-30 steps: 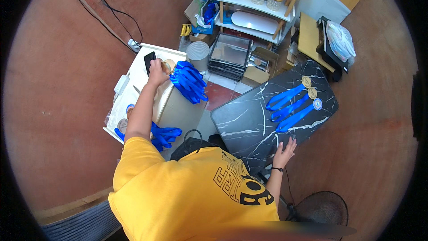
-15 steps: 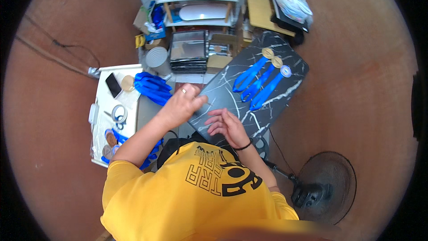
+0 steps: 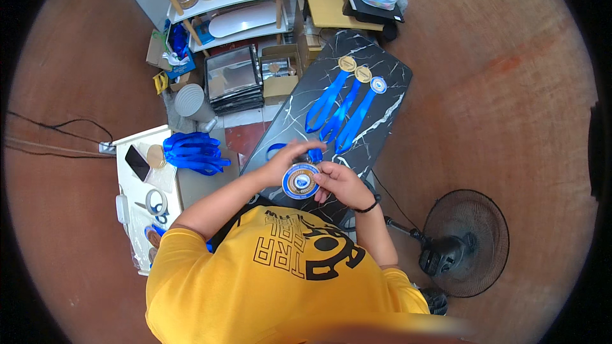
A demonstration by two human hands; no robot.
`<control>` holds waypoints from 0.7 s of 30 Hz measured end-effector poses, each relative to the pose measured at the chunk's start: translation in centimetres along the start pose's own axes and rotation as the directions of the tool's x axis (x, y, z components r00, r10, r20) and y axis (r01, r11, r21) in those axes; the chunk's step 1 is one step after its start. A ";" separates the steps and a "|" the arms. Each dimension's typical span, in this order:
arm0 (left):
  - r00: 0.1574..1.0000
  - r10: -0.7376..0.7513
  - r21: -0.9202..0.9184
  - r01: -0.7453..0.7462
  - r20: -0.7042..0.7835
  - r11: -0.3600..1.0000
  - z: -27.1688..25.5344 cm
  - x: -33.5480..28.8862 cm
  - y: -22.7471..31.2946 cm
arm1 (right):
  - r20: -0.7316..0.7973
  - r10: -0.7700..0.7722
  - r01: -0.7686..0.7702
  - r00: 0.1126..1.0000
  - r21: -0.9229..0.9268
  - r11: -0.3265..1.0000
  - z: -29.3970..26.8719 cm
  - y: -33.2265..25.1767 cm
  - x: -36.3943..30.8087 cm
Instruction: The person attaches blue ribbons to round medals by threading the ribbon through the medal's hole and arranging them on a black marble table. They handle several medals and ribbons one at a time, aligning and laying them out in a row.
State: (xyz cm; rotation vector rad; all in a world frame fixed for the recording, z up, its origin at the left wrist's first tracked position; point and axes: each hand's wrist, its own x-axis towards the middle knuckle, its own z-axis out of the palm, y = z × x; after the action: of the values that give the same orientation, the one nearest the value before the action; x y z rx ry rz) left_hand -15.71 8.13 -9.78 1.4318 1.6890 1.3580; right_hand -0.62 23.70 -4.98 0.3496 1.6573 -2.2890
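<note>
A round medal (image 3: 301, 181) is held above the near part of the dark table (image 3: 366, 48)

The medal, which has a blue rim and a light centre, is in the air over the near part of the dark table, its face turned up. The right hand (image 3: 339, 183) pinches its right edge between the thumb and the fingers. The left hand (image 3: 290, 160) is at its upper left side, and its fingers stretch over the blue ribbon (image 3: 314, 155) of this medal. The left thumb is hidden, so I cannot tell whether this hand grips the ribbon or only lies against it.

At the far part of the dark table lie three more medals (image 3: 363, 74) side by side; two are gold in colour, and the rightmost has a blue and white face. Their blue ribbons (image 3: 331, 106) run toward the near part of the same table.

To the left of the dark table stands a white table (image 3: 152, 135). It carries a phone (image 3: 137, 163), a roll of tape (image 3: 148, 197) and, at its side nearer to the dark table, a bundle of blue ribbons (image 3: 196, 153) with a gold medal (image 3: 156, 156). To the right of the dark table is a fan (image 3: 468, 242).
</note>
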 end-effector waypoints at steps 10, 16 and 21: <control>0.903 -0.428 -0.335 0.417 0.044 0.845 3.2 -0.9 -1.6 | -0.529 -0.354 0.331 0.771 -0.142 0.933 -4.9 -3.8 -0.7; 0.843 -0.532 -0.367 0.523 0.085 0.769 2.1 -4.5 -3.1 | -0.697 -0.437 0.371 0.569 -0.257 0.892 -9.9 -4.4 -1.2; 0.778 -0.628 -0.289 0.608 0.027 0.740 1.4 -6.4 -4.9 | -0.777 -0.434 0.338 0.457 -0.299 0.892 -15.1 -3.3 1.8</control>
State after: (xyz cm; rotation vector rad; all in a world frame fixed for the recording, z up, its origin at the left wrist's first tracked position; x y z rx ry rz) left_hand -14.52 2.96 -16.09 0.5662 1.7098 1.1965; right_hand -3.18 38.89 -7.45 1.3558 2.5096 -2.4978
